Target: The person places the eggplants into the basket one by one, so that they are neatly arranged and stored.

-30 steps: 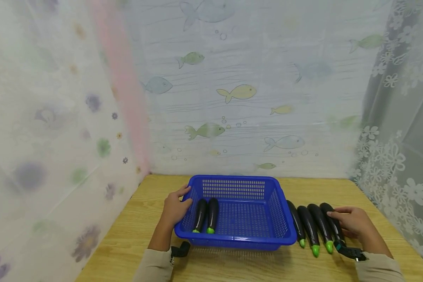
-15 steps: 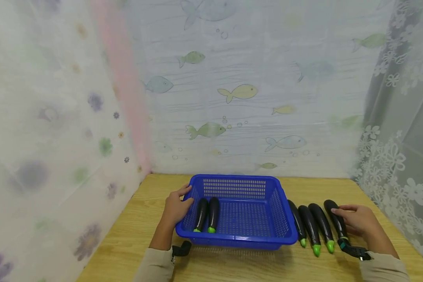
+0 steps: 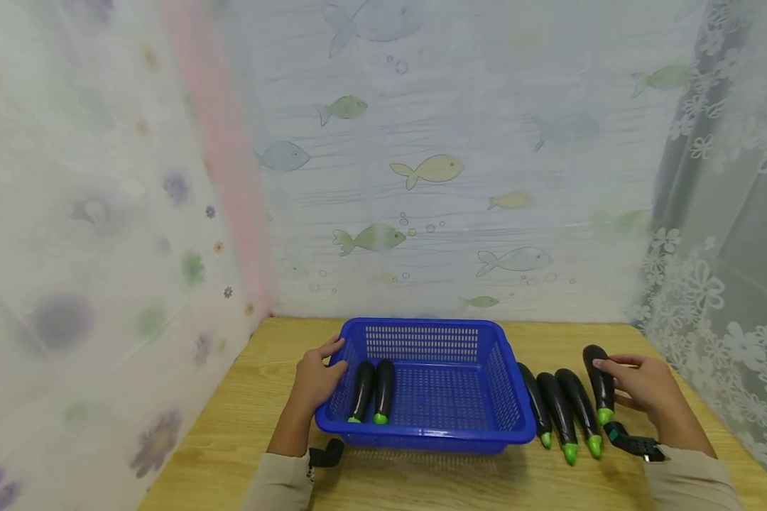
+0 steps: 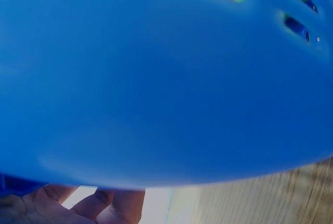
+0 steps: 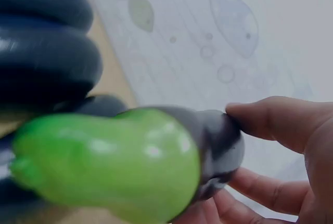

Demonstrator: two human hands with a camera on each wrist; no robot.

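Observation:
My right hand pinches a dark eggplant between thumb and fingers, raised a little above the table. In the right wrist view the bright green stem end of this eggplant is close to the camera. My left hand grips the left rim of a blue plastic basket. Inside the basket, two eggplants lie side by side at the left. The left wrist view is mostly filled by the basket's wall, with some fingers below it.
Between the basket and my right hand, three more eggplants lie in a row on the wooden table. Behind the table hangs a fish-patterned curtain. Flowered curtains stand at the left and right.
My right hand has taken the rightmost eggplant away from the row and lifted it up from the table. My left hand and the basket have stayed in place.

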